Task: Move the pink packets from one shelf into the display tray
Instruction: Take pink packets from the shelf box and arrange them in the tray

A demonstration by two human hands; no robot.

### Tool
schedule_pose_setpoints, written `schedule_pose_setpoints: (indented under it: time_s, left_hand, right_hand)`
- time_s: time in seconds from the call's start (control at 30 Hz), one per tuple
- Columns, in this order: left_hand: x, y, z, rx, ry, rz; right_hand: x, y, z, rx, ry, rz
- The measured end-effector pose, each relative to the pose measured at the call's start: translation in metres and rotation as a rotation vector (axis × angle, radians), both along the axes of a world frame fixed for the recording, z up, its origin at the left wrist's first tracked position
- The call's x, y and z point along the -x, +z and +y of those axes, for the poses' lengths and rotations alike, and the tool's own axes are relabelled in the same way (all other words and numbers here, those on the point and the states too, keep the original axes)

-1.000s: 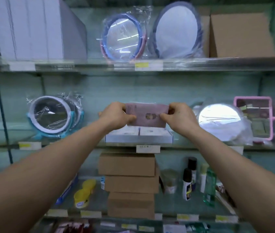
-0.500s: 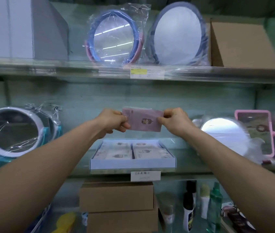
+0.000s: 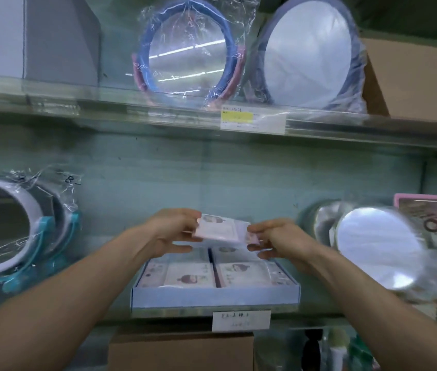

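holding a pink packet point(image 3: 221, 228) flat between both hands, the person has it hanging just above the display tray point(image 3: 214, 295), which sits on the middle shelf point(image 3: 174, 313). the left hand point(image 3: 170, 232) pinches the packet's left short edge and the right hand point(image 3: 281, 238) pinches the right one. on each side the fingers point(image 3: 182, 247) are curled close around the edge, above and below it. the packet's long axis runs left to right from one hand to the other, nearly level, with its printed face turned up.

the tray lies straight below the packet and a little nearer the person. the packets in the tray point(image 3: 189, 275) lie with their long axes the same way, so the held packet looks to need no turning, only lowering. it hangs over the dark divider point(image 3: 213, 266) between the two columns, toward the back row, so it would have to shift sideways into one column. neither hand is clearly nearer the tray. the hands hide the back slots, so which column has room cannot be told.
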State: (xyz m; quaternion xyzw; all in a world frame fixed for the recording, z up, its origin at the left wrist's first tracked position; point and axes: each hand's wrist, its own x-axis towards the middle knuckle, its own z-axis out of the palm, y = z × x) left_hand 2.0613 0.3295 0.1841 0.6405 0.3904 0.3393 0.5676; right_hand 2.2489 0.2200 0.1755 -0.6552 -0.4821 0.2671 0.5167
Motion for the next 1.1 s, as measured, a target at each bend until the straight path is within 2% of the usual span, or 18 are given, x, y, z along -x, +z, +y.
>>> schedule_pose_setpoints:
  time_s: [0.1,0.4,0.6,0.7,0.9,1.1]
  left_hand:
    - [-0.008,-0.006,0.007,-0.013,0.008,-0.035]
    - [-0.029,-0.008,0.015,-0.07,-0.008,0.039]
    - [-0.046,0.005,0.014,-0.03,0.061,-0.07]
    - [-0.047,0.008,0.017,-0.073,0.088,0.025]
    - [-0.046,0.002,0.019,0.009,0.035,0.215]
    - [-0.048,-0.002,0.022,-0.139,0.082,0.353]
  right_hand:
    - [-0.008,-0.007,0.007,-0.019,-0.012,0.055]
    - [-0.033,-0.006,0.012,-0.069,0.011,-0.012]
    - [-0.037,0.01,0.015,-0.057,0.012,0.019]
    - [-0.036,0.013,0.023,-0.024,-0.012,0.026]
    - [-0.039,0.0,0.038,0.072,-0.113,-0.215]
    - [-0.046,-0.013,0.052,0.163,-0.199,-0.426]
